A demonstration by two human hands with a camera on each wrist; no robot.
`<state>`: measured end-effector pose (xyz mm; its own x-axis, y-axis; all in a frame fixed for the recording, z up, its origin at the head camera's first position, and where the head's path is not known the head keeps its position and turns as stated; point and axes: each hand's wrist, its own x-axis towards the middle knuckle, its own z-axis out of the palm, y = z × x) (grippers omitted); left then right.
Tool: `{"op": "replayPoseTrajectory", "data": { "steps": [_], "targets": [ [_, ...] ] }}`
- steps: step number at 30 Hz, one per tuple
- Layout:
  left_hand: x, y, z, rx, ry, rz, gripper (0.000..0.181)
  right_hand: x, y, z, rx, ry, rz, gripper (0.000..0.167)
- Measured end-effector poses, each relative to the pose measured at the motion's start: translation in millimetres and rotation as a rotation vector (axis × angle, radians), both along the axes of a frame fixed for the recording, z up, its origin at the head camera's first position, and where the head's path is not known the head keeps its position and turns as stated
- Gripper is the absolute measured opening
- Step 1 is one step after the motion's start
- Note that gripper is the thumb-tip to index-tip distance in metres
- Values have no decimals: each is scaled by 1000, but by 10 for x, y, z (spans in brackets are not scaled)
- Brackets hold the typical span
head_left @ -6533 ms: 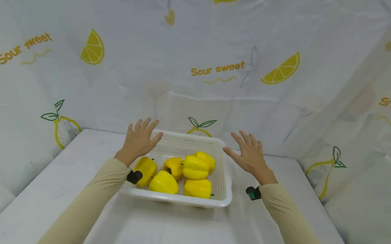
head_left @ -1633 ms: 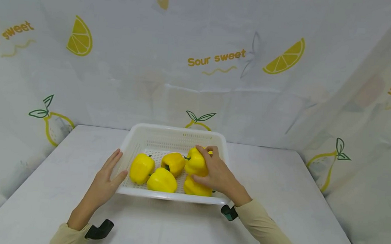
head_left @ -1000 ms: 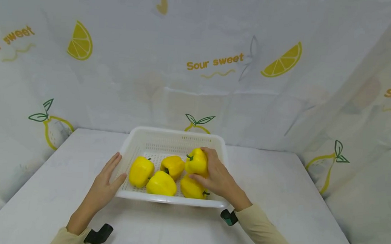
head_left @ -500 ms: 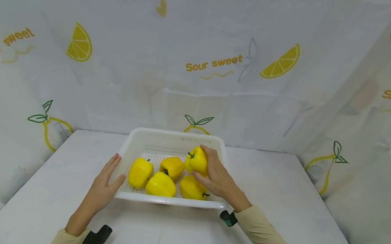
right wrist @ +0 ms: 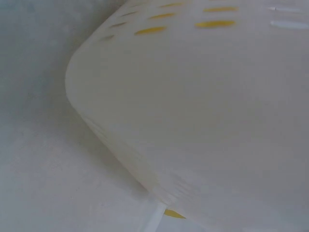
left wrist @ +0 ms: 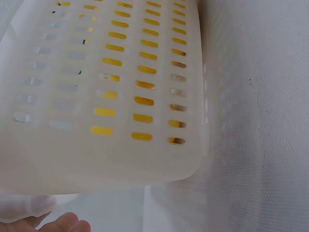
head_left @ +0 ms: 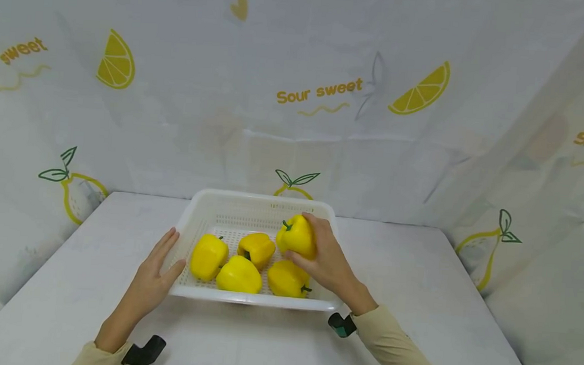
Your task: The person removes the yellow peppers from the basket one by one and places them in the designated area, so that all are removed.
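Note:
A white slotted plastic basket (head_left: 243,298) holds several yellow bell peppers. My right hand (head_left: 324,258) grips one yellow bell pepper (head_left: 295,236), raised over the basket's right side with its green stem pointing up and left. Below it lies another pepper (head_left: 287,279); more lie at the left (head_left: 209,257), front (head_left: 239,274) and middle (head_left: 256,248). My left hand (head_left: 150,279) rests along the basket's left rim, fingers straight. In the left wrist view, its fingertips (left wrist: 65,223) show past the basket wall (left wrist: 96,164). The right wrist view shows basket wall (right wrist: 193,96) but no hand.
The basket stands on a white-covered table (head_left: 240,343), toward its back edge. A white curtain (head_left: 200,108) with lemon prints hangs behind and at both sides. Black devices sit at the left wrist (head_left: 144,351) and right wrist (head_left: 341,325).
Both hands were open over the basket's sides at first. The left then came to the left rim, and the right gripped a pepper, turned it and raised it slightly. The lower right pepper has turned.

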<state>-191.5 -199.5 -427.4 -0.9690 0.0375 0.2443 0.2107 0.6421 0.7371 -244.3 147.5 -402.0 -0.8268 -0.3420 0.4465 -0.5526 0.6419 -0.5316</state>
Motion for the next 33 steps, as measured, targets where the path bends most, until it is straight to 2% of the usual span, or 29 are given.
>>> {"op": "replayPoseTrajectory", "data": {
  "steps": [6, 22, 33],
  "targets": [
    [13, -9, -5, -3, -8, 4, 64, -14, 8, 20, -39, 27, 8, 81],
    [4, -17, 6, -18, 29, 4, 62, -98, 256, 225, -28, 94, -25, 78],
    [-3, -2, -9, 4, 1, 4, 63, -174, 426, 326, 8, 52, -61, 80]
  ]
}}
